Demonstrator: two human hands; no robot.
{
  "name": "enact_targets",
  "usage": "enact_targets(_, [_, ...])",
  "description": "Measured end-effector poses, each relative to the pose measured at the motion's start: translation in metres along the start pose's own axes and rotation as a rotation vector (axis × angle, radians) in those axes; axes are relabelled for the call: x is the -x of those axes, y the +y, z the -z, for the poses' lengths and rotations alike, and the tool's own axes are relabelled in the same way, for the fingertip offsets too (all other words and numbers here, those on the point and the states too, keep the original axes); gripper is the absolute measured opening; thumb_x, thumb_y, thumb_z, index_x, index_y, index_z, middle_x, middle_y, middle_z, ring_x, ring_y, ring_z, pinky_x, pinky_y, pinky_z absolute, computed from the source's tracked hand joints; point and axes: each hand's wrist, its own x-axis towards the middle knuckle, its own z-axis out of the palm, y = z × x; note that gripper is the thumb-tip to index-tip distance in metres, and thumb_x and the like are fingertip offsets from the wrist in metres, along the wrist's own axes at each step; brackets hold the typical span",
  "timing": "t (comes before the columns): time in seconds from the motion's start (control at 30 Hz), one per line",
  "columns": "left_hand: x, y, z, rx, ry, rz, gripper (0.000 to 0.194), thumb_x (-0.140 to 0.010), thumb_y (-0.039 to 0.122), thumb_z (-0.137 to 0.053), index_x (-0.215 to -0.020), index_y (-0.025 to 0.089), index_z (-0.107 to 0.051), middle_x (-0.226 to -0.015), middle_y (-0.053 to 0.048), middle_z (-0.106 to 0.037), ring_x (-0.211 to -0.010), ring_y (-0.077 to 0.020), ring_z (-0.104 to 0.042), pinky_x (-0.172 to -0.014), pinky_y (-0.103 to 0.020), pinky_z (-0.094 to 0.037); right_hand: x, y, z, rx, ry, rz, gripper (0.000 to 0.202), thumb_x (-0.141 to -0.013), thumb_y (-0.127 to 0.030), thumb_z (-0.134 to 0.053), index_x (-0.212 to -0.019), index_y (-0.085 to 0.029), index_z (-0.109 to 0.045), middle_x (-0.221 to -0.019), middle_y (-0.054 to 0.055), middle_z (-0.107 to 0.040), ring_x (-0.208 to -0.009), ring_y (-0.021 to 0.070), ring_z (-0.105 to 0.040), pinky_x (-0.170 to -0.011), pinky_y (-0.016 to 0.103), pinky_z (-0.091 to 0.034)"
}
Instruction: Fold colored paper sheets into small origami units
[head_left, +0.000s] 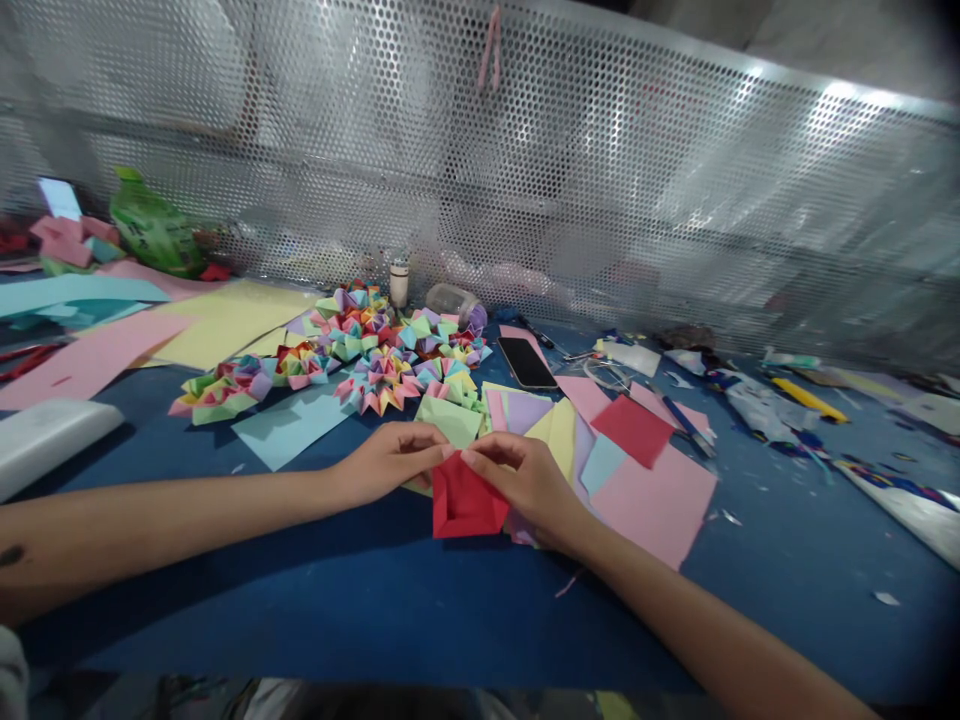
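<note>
A small piece of red paper, folded along its edges, is held over the blue table near its front. My left hand pinches its upper left edge between thumb and fingers. On the upper right edge, my right hand pinches it the same way, the two thumbs close together. Just behind the hands lies a light green paper square. Partly under my right hand spread pastel sheets, among them a yellow paper and a large pink paper.
Several multicoloured folded-paper pieces are heaped behind the hands. A phone lies right of them. At left are a green bottle, yellow sheets and a white box-like object. A perforated metal panel rises behind the table.
</note>
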Motion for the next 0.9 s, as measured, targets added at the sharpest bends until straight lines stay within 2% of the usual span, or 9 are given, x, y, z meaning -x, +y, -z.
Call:
enact_targets(0.2, [0.0016,0.0018,-0.0008,0.011,0.004,0.044,0.026,-0.079,0.040,-0.060,-0.080,0.015,-0.062,-0.069,0.000,-0.061,-0.063,-0.0108,-0.060,-0.062,-0.021,-0.050,-0.0003,0.0002,0.0005,0.030,-0.015,0.001,0.022,-0.083,-0.035,-0.055,-0.079,-0.016,-0.066,-0.074,0.003,-0.066,-0.072,0.0155,-0.059,-0.062,0.024,-0.044])
enact_targets(0.4, [0.0002,0.0005,-0.0009,-0.021,0.024,0.012,0.025,-0.078,0.039,-0.061,-0.080,0.015,-0.064,-0.068,-0.001,-0.061,-0.062,-0.0106,-0.059,-0.060,-0.020,-0.049,0.0000,0.0024,-0.0001,0.019,-0.010,-0.005,0.021,-0.083,-0.035,-0.054,-0.080,-0.016,-0.064,-0.075,0.003,-0.064,-0.072,0.0156,-0.059,-0.061,0.024,-0.045])
enact_targets(0.57, [0.0004,0.0026,-0.0012,-0.008,0.046,0.024,0.024,-0.078,0.039,-0.062,-0.080,0.015,-0.065,-0.065,0.001,-0.061,-0.057,-0.0085,-0.057,-0.057,-0.017,-0.047,0.0007,0.0028,-0.0011,-0.037,0.014,0.028,0.011,-0.078,-0.028,-0.060,-0.083,-0.017,-0.061,-0.078,0.002,-0.064,-0.075,0.0151,-0.060,-0.069,0.026,-0.047])
enact_targets(0.73, [-0.0005,0.0079,-0.0022,0.154,0.080,0.074,0.024,-0.079,0.040,-0.059,-0.085,0.017,-0.063,-0.068,0.001,-0.063,-0.061,-0.0111,-0.062,-0.059,-0.020,-0.049,-0.0001,0.0021,-0.0020,-0.124,0.067,0.067,0.004,-0.076,-0.021,-0.060,-0.079,-0.018,-0.060,-0.077,0.001,-0.063,-0.075,0.0140,-0.060,-0.071,0.026,-0.046])
enact_targets(0.9, [-0.0019,0.0071,-0.0034,0.067,0.082,0.051,0.025,-0.072,0.033,-0.069,-0.087,0.015,-0.061,-0.064,0.002,-0.062,-0.057,-0.0096,-0.059,-0.060,-0.021,-0.049,0.0025,0.0014,-0.0008,-0.094,0.044,0.057,0.009,-0.075,-0.015,-0.057,-0.079,-0.018,-0.065,-0.079,0.002,-0.065,-0.075,0.0145,-0.061,-0.070,0.026,-0.046])
